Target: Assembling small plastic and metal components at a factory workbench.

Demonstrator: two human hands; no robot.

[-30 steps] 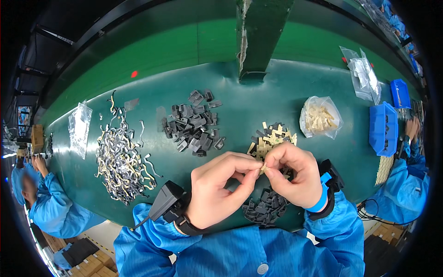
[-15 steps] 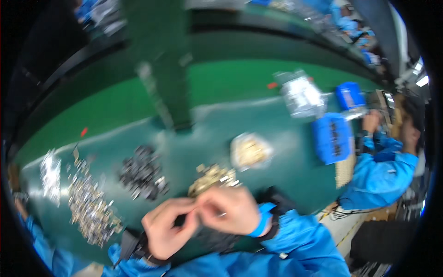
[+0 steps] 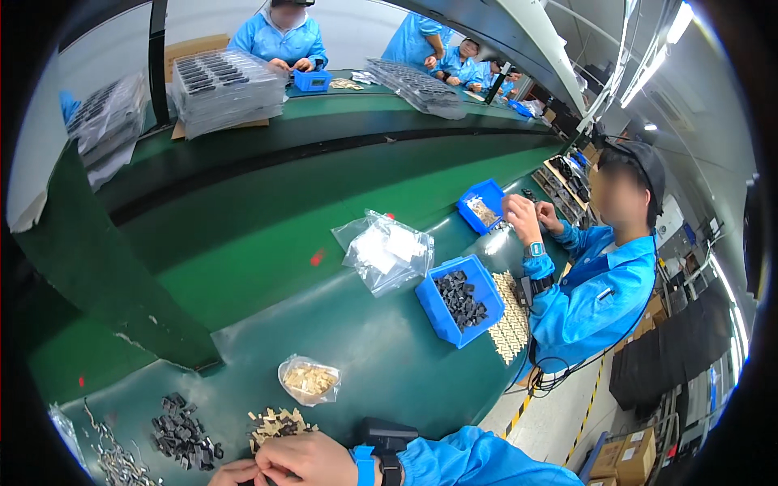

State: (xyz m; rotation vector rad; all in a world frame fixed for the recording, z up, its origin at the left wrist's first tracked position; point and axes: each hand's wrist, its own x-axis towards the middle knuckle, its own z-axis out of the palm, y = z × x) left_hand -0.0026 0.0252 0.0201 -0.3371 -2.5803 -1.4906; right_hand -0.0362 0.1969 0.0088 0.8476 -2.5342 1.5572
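Observation:
At the lower edge my right hand [image 3: 314, 458] is closed, its thumb and fingers pinched together. Against its fingertips, my left hand [image 3: 232, 472] shows only in part, fingers bent inward and closed. Whatever lies between the fingers is too small or hidden to name. Just beyond my hands spreads a pile of small tan and dark pieces [image 3: 279, 424]. To its left are a heap of black plastic pieces [image 3: 185, 431] and a scatter of small shiny metal parts [image 3: 121, 458]. A clear bag of tan pieces [image 3: 309, 381] lies farther out.
A blue bin of black pieces [image 3: 462, 301] stands to the right, beside a sheet of tan pieces [image 3: 509, 320]. Clear plastic bags [image 3: 384, 253] lie farther back. A co-worker [image 3: 600, 259] works at the right near another blue bin [image 3: 481, 206]. A green post [image 3: 121, 275] rises at left.
The view has swung up and to the right, so my hands now sit at the lower edge. Both remain close together, fingers pinched. The co-worker and far bench show more fully.

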